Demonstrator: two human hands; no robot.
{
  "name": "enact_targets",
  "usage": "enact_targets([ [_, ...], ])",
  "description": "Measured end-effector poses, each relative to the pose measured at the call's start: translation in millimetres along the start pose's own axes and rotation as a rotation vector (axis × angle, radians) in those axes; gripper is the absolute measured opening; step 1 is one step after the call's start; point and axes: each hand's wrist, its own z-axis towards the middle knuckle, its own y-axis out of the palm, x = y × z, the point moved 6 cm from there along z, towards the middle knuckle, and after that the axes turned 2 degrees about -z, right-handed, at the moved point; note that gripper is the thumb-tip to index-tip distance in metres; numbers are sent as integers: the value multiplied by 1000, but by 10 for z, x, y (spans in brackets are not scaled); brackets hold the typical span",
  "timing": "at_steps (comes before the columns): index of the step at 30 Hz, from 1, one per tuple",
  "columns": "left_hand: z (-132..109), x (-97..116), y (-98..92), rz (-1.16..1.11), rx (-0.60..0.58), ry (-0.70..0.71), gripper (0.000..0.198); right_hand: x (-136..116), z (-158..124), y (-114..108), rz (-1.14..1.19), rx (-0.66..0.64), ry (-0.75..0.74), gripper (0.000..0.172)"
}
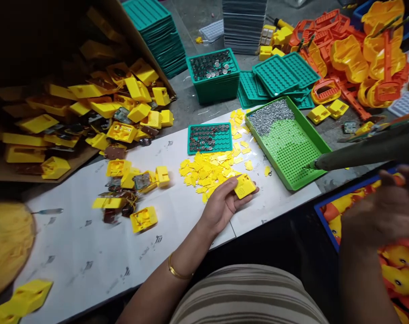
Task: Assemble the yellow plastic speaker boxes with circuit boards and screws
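My left hand (221, 203) is closed around a small yellow plastic housing (244, 186) with a round pattern of holes, held just above the table's front edge. My right hand (383, 211), at the right edge, is smeared by motion. Close above it a dark power screwdriver (366, 148) slants in from the right, its tip over the green perforated tray (300, 180). Whether my right fingers touch the screwdriver does not show. Grey screws (273, 114) lie heaped at the tray's far end. Beyond my left hand are a pile of flat yellow pieces (207, 171) and a teal tray of round cells (209, 138).
A cardboard box (79, 168) at the left spills yellow housings with wires. More opened housings (143, 219) lie on the white table cover. Teal tray stacks (157, 40) and orange parts (352, 58) stand behind. A blue-rimmed bin (327, 225) of yellow ducks is at the right.
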Motion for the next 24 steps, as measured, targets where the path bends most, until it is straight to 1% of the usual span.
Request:
enact_targets([
  [1, 10, -11, 28, 10, -8, -11, 22, 46, 111, -67, 44, 10, -63, 41],
  [2, 17, -24, 56, 35, -11, -21, 21, 95, 220, -68, 87, -57, -107, 45],
  [4, 24, -50, 106, 120, 5, -41, 21, 203, 402, 46, 106, -300, -87, 46],
  [5, 25, -64, 126, 166, 21, -55, 22, 239, 466, 117, 81, -410, -59, 44],
  [6, 25, -77, 143, 205, 39, -67, 22, 248, 520, 177, 49, -477, -49, 40],
  [8, 29, -99, 177, 259, 62, -89, 26, 209, 596, 295, 26, -542, -44, 33],
  [9, 34, -112, 196, 276, 66, -99, 28, 177, 629, 347, 53, -528, -39, 30],
  [10, 41, -128, 216, 288, 64, -111, 30, 146, 666, 384, 99, -472, -33, 29],
  [12, 61, -163, 254, 298, 55, -132, 33, 123, 745, 431, 214, -295, -18, 29],
  [15, 106, -219, 303, 295, 42, -156, 36, 196, 870, 499, 315, -57, -17, 30],
  [17, 141, -258, 320, 292, 46, -173, 37, 274, 959, 549, 361, 36, -47, 32],
  [19, 175, -293, 321, 295, 58, -195, 37, 336, 1036, 596, 417, 72, -99, 32],
  [24, 238, -323, 299, 300, 70, -218, 37, 378, 1092, 682, 494, 54, -192, 25],
])
